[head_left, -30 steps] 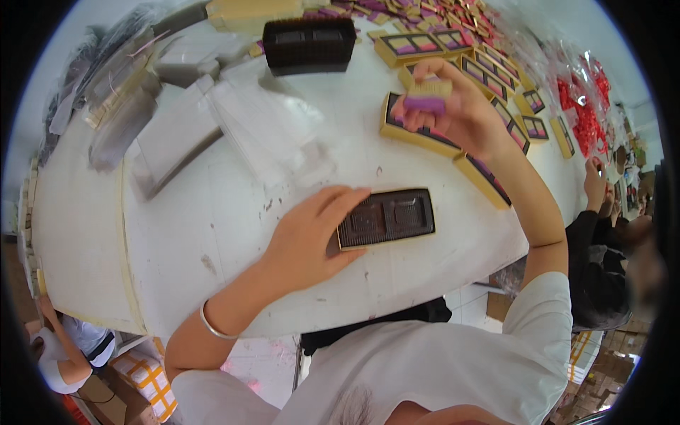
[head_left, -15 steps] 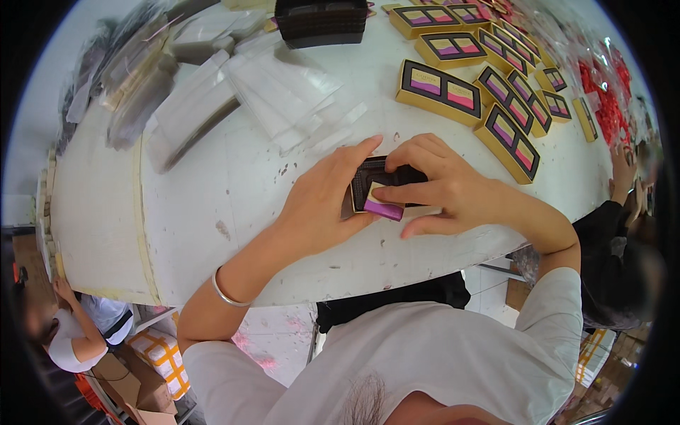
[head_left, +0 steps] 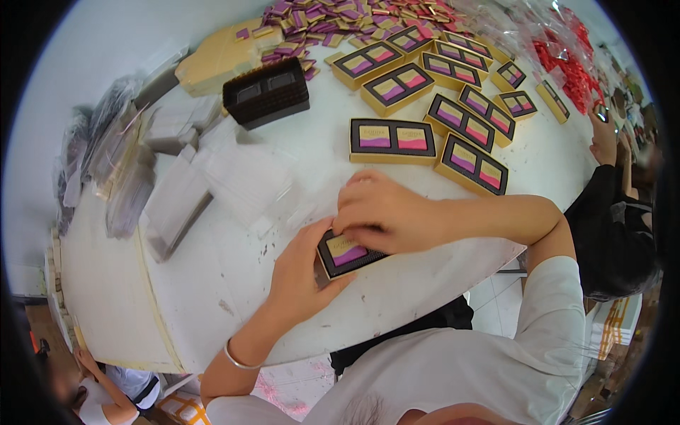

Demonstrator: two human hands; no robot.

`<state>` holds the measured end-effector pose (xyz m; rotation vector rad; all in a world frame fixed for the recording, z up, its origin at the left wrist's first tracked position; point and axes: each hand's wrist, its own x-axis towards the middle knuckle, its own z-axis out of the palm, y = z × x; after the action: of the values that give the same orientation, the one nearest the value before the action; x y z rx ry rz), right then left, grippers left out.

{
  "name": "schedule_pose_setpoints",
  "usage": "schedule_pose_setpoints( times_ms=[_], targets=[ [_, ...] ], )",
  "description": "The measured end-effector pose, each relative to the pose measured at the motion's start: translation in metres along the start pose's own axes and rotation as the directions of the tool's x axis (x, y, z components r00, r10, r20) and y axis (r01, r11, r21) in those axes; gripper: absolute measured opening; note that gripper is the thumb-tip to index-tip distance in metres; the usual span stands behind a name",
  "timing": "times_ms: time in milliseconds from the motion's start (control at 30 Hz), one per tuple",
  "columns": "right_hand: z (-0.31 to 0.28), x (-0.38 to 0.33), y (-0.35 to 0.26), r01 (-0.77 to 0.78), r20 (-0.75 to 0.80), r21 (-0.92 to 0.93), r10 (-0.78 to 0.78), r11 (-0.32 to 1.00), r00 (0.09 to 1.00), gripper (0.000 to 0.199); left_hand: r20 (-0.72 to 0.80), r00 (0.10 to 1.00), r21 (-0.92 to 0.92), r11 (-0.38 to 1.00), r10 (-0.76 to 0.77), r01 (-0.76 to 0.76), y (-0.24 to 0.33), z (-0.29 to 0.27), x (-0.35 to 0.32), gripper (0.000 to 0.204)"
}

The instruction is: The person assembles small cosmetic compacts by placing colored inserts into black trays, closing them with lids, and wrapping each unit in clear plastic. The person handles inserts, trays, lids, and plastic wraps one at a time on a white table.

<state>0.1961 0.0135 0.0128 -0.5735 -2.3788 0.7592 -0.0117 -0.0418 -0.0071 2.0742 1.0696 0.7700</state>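
On the near part of the white table, a small gold box with a dark tray [head_left: 363, 265] sits in my left hand [head_left: 296, 270]. The thumb lies along its near side and the fingers along its far left side. A flat purple-and-gold wrapped piece [head_left: 347, 252] fills the tray's left compartment. Over the right part of the box bends my right hand [head_left: 393, 212], its fingers curled down and partly blurred. It covers the right compartment, so whatever is under or in those fingers is hidden. Several filled gold boxes [head_left: 393, 140] stand just beyond.
A stack of dark trays [head_left: 265, 95] stands at the far left, near flat gold cartons [head_left: 227, 53]. Clear plastic sleeves [head_left: 237, 173] lie left of my hands. Loose wrapped pieces [head_left: 340, 25] are heaped at the back. Another person's hand [head_left: 603, 138] is at the right edge.
The purple-and-gold piece, tilted over the tray before, now lies flat in the left compartment. My right hand has swung over the box's right part. The view has shifted, revealing more at the back.
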Motion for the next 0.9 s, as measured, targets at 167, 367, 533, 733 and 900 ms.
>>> schedule_pose_setpoints(
  times_ms=[167, 367, 533, 733, 900],
  targets=[
    [-0.128, 0.021, 0.114, -0.285, -0.594, -0.201, 0.115, 0.937, 0.796, 0.023, -0.035, 0.991, 0.046, 0.991, 0.129, -0.128, -0.005, 0.004, 0.000, 0.050],
    [-0.238, -0.009, 0.246, -0.737, -0.541, -0.570, 0.509, 0.364, 0.670, 0.063, -0.006, 0.982, 0.046, 0.981, 0.189, -0.188, -0.011, 0.003, 0.002, 0.052],
    [-0.227, -0.013, 0.263, -0.746, -0.672, -0.518, 0.341, 0.418, 0.657, 0.047, -0.021, 0.983, 0.035, 0.983, 0.182, -0.181, -0.011, 0.004, 0.001, 0.052],
    [-0.213, -0.011, 0.187, -0.449, -0.782, -0.050, 0.244, 0.892, 0.574, 0.032, -0.040, 0.982, 0.053, 0.982, 0.183, -0.181, -0.009, 0.003, 0.002, 0.049],
    [-0.173, -0.014, 0.108, -0.332, -0.466, 0.507, 0.577, 0.795, 0.670, 0.024, -0.022, 0.985, 0.058, 0.984, 0.171, -0.169, -0.006, 0.002, 0.000, 0.048]
  ],
)
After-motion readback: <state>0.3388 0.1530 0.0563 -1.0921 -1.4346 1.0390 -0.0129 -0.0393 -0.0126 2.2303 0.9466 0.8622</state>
